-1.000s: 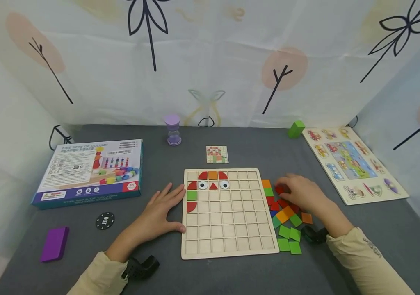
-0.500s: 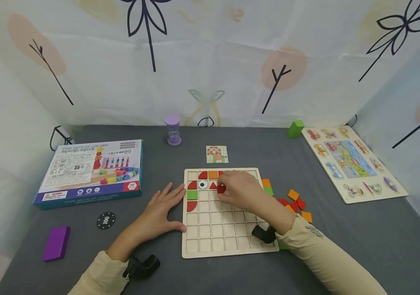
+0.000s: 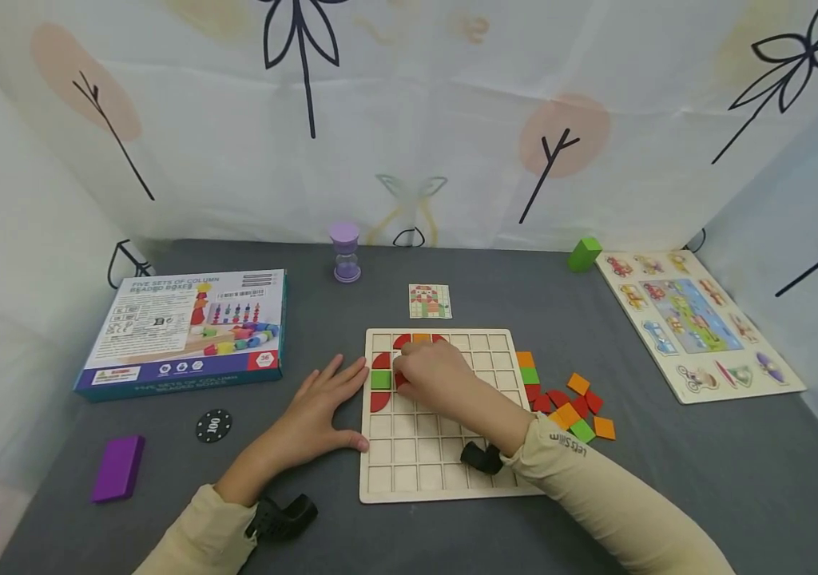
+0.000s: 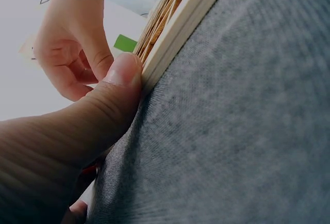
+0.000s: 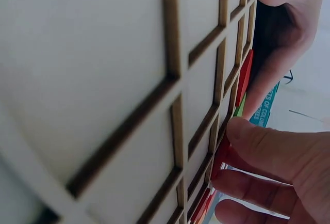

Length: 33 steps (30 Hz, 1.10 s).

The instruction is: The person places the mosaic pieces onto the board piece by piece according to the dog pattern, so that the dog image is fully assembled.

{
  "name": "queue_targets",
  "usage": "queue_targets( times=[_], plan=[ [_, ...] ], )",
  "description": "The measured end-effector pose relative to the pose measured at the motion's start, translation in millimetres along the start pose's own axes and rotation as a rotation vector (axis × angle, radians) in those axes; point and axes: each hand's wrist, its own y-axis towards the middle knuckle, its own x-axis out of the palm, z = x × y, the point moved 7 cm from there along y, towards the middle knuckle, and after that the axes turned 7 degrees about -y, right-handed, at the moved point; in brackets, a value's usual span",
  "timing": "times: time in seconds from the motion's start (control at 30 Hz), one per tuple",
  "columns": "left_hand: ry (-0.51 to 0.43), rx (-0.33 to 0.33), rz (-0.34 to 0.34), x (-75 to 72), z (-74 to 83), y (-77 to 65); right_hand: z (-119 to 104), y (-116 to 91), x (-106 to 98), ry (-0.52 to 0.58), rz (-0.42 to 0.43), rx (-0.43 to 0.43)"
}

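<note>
A wooden grid board (image 3: 445, 471) lies in front of me. My left hand (image 3: 315, 411) spreads its fingers along the board's left edge, thumb (image 4: 121, 74) touching the rim. My right hand (image 3: 445, 379) is over the board's upper left cells, pinching a red tile (image 5: 221, 149) between thumb and fingers. Just left of it a green square tile (image 3: 381, 379) sits between a red rounded tile (image 3: 381, 361) above and another red rounded tile (image 3: 380, 401) below. Red and orange tiles show along the top row. The right hand covers the cells beneath it.
Loose tiles (image 3: 579, 406) lie right of the board, partly behind the right sleeve. A picture card (image 3: 429, 301) and purple sand timer (image 3: 346, 254) stand behind it. At left are a box (image 3: 186, 331), a black disc (image 3: 214, 426) and a purple block (image 3: 118, 469); at right, a picture puzzle (image 3: 696, 319).
My right hand has gone from the loose tiles leftward across the board to its upper left cells, carrying a red tile. The left hand has stayed at the board's edge.
</note>
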Motion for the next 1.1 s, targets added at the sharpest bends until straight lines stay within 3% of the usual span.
queue_targets(
  times=[0.5,0.8,0.93,1.1],
  plan=[
    [0.000,-0.008,-0.002,-0.4,1.3,-0.4,-0.2,0.6,2.6,0.021,-0.036,-0.001],
    [0.019,-0.006,-0.011,-1.7,1.0,-0.4,5.3,-7.7,1.8,0.122,-0.080,-0.052],
    [0.024,0.002,-0.009,-2.5,1.9,0.2,11.7,-8.6,-2.6,0.155,-0.070,0.010],
    [0.030,-0.002,-0.013,-0.9,0.8,-0.5,14.5,-5.2,-0.5,0.085,-0.070,0.116]
  ],
)
